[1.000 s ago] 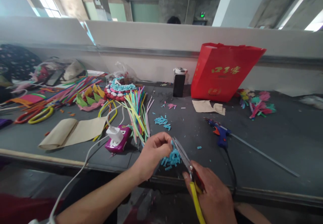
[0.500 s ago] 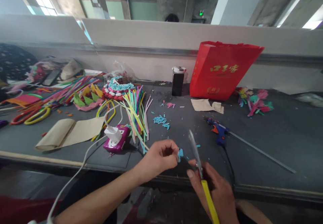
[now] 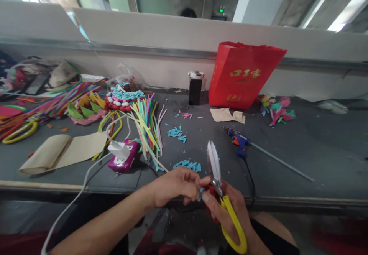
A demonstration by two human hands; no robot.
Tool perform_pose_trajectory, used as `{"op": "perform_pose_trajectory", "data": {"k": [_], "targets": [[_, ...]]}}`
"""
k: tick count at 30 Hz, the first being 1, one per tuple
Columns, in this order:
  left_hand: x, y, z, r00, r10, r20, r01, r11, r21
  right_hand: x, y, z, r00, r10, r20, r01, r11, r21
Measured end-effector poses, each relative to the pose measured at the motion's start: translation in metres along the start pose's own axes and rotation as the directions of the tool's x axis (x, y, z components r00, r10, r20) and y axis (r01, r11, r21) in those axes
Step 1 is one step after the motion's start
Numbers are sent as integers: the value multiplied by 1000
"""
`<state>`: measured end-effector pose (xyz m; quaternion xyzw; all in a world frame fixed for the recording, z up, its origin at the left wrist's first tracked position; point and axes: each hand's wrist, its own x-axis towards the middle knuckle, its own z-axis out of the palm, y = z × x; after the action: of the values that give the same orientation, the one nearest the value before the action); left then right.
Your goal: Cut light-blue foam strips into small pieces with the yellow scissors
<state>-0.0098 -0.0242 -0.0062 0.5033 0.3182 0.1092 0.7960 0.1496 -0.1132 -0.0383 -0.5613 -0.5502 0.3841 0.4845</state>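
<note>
Near the table's front edge, my left hand (image 3: 178,186) pinches a small blue piece (image 3: 200,194). The fingertips of my right hand (image 3: 230,209) meet the same piece from the other side. My right hand also grips scissors (image 3: 215,165) with yellow and red handles, their blades pointing up and away and slightly parted. Just beyond my left hand lies a pile of short blue pieces (image 3: 188,165), and a second blue pile (image 3: 176,133) lies farther back.
A purple power socket (image 3: 123,157) with a white plug and cable sits left, beside colourful strips (image 3: 146,124). A blue glue gun (image 3: 242,143) lies right. Behind stand a bottle (image 3: 195,90) and a red bag (image 3: 244,76).
My hands have come together at the small blue piece, and the scissors have turned more upright. The near blue pile shows more fully. The whole view has shifted, with table items now farther left.
</note>
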Motion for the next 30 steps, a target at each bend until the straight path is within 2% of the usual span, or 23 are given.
{"op": "perform_pose_trajectory", "data": {"k": [7,10,13,16,22,24,27,30], "targets": [[0,1,0,995,-58,75,64,995,-82,-1,-1,-2,998,-37,44,38,999,-22],[0,3,1,999,26,-33,-26,1000,-1,-1,-3,-3,1000,-12,19,13,999,-39],[-1,5,3,984,129,-124,-112,985,131,1,-5,-4,999,48,-22,-48,999,-20],[-3,6,5,977,182,-113,-153,962,227,1,-7,-3,996,67,-63,-67,998,1],[-5,2,8,934,344,-93,-266,847,460,1,-6,0,996,-30,-88,21,995,-97],[-4,1,7,943,318,-95,-255,878,406,2,-4,-1,993,-61,-105,44,986,-159],[-4,2,5,954,247,-168,-217,960,179,4,-1,-2,978,-141,-153,94,956,-279],[-5,6,3,902,296,-315,-307,951,14,2,2,-3,953,-239,-184,150,904,-400]]}}
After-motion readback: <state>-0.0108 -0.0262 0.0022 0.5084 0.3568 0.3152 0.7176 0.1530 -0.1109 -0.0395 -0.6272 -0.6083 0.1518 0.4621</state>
